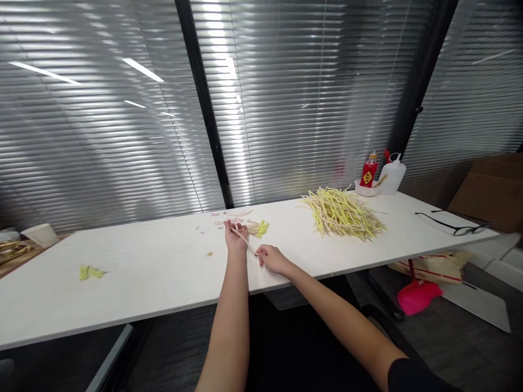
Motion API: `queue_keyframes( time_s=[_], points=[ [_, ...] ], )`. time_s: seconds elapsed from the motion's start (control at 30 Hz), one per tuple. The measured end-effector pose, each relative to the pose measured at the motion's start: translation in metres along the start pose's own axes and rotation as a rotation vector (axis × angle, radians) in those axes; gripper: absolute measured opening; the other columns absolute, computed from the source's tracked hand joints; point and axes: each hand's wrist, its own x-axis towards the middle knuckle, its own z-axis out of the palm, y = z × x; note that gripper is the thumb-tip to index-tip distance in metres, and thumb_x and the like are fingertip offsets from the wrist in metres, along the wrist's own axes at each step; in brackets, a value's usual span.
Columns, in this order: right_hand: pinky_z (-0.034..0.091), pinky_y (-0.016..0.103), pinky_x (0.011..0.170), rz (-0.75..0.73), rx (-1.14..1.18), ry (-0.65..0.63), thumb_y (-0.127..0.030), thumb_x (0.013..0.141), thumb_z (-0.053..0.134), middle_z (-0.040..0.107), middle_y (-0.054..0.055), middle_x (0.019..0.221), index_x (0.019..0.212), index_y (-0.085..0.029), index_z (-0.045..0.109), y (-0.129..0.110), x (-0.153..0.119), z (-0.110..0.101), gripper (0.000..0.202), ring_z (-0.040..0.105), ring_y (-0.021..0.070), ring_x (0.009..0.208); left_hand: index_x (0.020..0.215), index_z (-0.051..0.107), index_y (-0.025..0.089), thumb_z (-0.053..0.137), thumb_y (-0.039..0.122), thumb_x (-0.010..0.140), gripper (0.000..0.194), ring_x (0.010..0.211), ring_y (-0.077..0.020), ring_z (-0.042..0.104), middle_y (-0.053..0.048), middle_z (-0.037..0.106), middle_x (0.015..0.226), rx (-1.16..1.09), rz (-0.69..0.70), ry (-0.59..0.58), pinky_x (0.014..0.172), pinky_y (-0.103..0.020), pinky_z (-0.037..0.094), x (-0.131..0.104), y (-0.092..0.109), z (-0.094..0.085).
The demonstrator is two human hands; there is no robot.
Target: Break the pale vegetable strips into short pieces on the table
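Note:
A thin pale strip [244, 240] runs between my two hands over the white table [163, 272]. My left hand [236, 236] is palm up with its fingers curled around the strip's upper end. The lower end is pinched between the fingertips of my right hand [269, 257], which rests close to the tabletop. Just behind and right of my left hand lies a small bundle of pale strips with yellow-green ends [262, 228]. Small reddish rings or loops [224, 213] are scattered behind my left hand.
A big pile of yellow and cream strips [343, 213] lies to the right. Behind it are a red bottle [369, 171] in a bowl and a white bottle [393, 176]. Glasses [463, 230] lie at the right end, yellow-green pieces [90, 271] at the left.

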Motion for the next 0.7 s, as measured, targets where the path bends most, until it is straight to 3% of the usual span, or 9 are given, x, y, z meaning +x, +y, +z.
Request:
queue_keyframes(
  time_s=[0.07,0.17,0.27,0.4,0.57,0.63,0.7],
  points=[
    [0.036,0.025,0.061,-0.012,0.031,0.061,-0.016,0.075,0.054,0.062,-0.002,0.058,0.072,-0.022,0.062,0.000,0.003,-0.012,0.011,0.055,0.0144,0.061,0.084,0.060,0.024,0.063,0.052,0.078,0.029,0.065,-0.0097,0.056,0.002,0.056,0.069,0.062,0.001,0.011,0.066,-0.024,0.046,-0.001,0.000,0.000],
    [0.035,0.025,0.058,-0.025,0.064,0.228,-0.022,0.075,0.055,0.062,-0.002,0.059,0.077,-0.022,0.065,0.002,0.009,-0.048,0.010,0.051,0.0145,0.056,0.092,0.062,0.026,0.053,0.068,0.076,0.047,0.076,-0.0139,0.058,-0.004,0.059,0.089,0.121,-0.045,0.018,0.066,-0.026,0.047,-0.004,-0.001,0.002],
    [0.035,0.026,0.057,-0.057,0.047,0.411,-0.028,0.075,0.056,0.062,-0.001,0.060,0.078,-0.021,0.065,0.001,0.015,-0.101,0.012,0.050,0.0145,0.056,0.094,0.063,0.026,0.039,0.076,0.076,0.058,0.083,-0.0180,0.059,-0.007,0.058,0.101,0.163,-0.116,0.027,0.065,-0.029,0.047,-0.006,-0.003,0.003],
    [0.037,0.027,0.057,-0.046,-0.074,0.701,-0.037,0.078,0.051,0.064,0.003,0.069,0.086,-0.018,0.063,-0.005,0.015,-0.181,0.024,0.050,0.0147,0.054,0.094,0.064,0.024,0.037,0.076,0.076,0.061,0.081,-0.0190,0.059,-0.009,0.058,0.100,0.182,-0.172,0.046,0.064,-0.030,0.047,-0.005,-0.007,0.004],
    [0.040,0.033,0.072,-0.010,-0.571,1.041,-0.030,0.084,0.044,0.067,0.011,0.086,0.099,-0.015,0.062,-0.010,0.002,-0.263,0.028,0.057,0.0222,0.078,0.092,0.062,0.020,0.035,0.072,0.080,0.059,0.066,-0.0152,0.058,-0.006,0.057,0.084,0.273,-0.161,0.044,0.057,-0.027,0.044,-0.006,-0.013,0.011],
    [0.039,0.036,0.075,0.067,-0.820,1.039,-0.026,0.086,0.042,0.065,0.015,0.093,0.103,-0.014,0.062,-0.005,-0.003,-0.282,0.029,0.057,0.0245,0.085,0.088,0.061,0.019,0.041,0.066,0.081,0.051,0.059,-0.0129,0.055,-0.004,0.055,0.078,0.352,-0.086,0.054,0.055,-0.026,0.041,-0.007,-0.016,0.012],
    [0.038,0.039,0.078,0.161,-1.047,0.949,-0.021,0.085,0.044,0.063,0.018,0.097,0.102,-0.012,0.063,0.004,-0.008,-0.291,0.027,0.055,0.0275,0.091,0.082,0.060,0.019,0.054,0.054,0.080,0.036,0.058,-0.0114,0.052,-0.001,0.052,0.074,0.428,0.007,0.017,0.055,-0.024,0.038,-0.010,-0.020,0.011]
  ],
)
